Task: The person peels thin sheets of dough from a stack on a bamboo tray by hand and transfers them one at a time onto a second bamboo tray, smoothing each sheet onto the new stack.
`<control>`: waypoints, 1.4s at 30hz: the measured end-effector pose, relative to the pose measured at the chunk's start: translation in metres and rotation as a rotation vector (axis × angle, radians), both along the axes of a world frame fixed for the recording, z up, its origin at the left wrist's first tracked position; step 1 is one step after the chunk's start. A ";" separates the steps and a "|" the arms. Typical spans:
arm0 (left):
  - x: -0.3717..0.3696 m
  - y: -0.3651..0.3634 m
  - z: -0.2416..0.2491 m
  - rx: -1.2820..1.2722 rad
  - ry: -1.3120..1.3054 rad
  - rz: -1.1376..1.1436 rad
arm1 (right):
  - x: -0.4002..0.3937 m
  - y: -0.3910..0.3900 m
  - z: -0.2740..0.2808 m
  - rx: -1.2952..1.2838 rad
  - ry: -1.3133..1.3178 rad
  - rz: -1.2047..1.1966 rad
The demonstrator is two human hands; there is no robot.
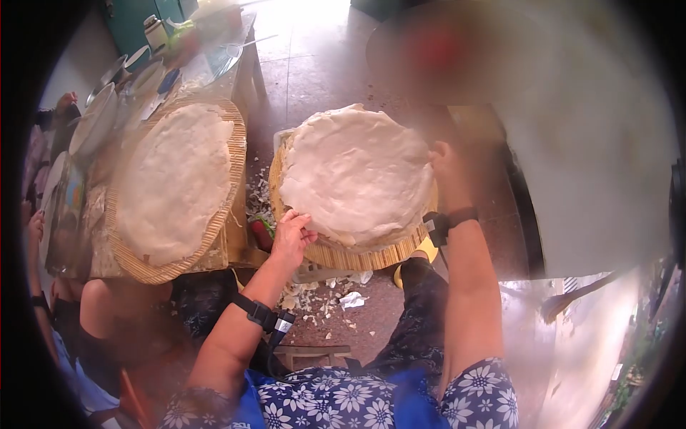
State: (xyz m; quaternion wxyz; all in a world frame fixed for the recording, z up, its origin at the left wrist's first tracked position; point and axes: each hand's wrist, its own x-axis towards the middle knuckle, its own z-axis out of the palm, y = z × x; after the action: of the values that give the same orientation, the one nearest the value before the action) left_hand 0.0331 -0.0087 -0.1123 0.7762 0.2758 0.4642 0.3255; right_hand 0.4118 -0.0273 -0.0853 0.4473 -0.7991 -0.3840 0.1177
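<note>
In front of me a stack of thin, pale round flatbreads [354,171] lies on a round straw tray [371,256]. The stack's edges look wrinkled and ragged. My left hand [291,239] is at the near-left edge, thumb and fingers pinched on the rim of the top flatbread. At the right edge, my right hand [449,168] has its fingers curled in against the flatbread's rim; that hand is somewhat blurred. To the left, a second straw tray [230,196] carries another large pale flatbread [175,182], touched by neither of my hands.
A wooden table [246,79] at left holds bowls [136,58], a flask [154,32] and other dishes. Another person's hand [36,225] shows at far left. Pale scraps [314,300] litter the floor. A large whitish round surface [593,164], partly blurred, stands at right.
</note>
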 end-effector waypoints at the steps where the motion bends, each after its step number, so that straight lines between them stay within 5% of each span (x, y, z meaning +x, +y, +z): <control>1: 0.000 -0.001 0.000 -0.002 -0.008 0.008 | 0.000 -0.002 0.001 0.002 0.044 -0.012; 9: 0.002 -0.003 0.003 -0.001 -0.046 0.028 | -0.035 0.002 0.015 -0.326 -0.560 0.245; 13: 0.002 -0.003 -0.001 -0.004 -0.035 0.019 | -0.030 0.006 0.007 -0.411 -0.426 0.301; 18: 0.001 -0.001 0.005 0.006 0.025 -0.010 | -0.027 -0.028 0.022 -0.051 -0.257 0.388; 22: 0.000 0.004 0.007 0.056 0.127 -0.050 | -0.051 -0.058 0.059 -0.199 -0.270 0.502; 26: 0.000 0.004 0.007 0.078 0.165 -0.055 | -0.051 -0.066 0.038 -0.327 -0.353 0.532; 32: 0.003 0.003 -0.004 0.115 0.222 -0.066 | -0.069 -0.061 0.039 -0.550 -0.696 0.494; 35: 0.002 0.001 -0.003 0.125 0.233 -0.073 | -0.091 -0.061 0.046 -0.406 -0.767 0.542; 42: 0.001 0.000 0.003 0.134 0.217 0.101 | -0.155 -0.066 0.065 -0.654 -0.690 0.698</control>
State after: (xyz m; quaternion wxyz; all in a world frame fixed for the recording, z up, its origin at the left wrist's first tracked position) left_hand 0.0336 -0.0090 -0.1097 0.6840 0.3366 0.5359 0.3628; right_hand 0.2567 -0.0929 -0.0200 -0.0383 -0.7139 -0.6915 0.1038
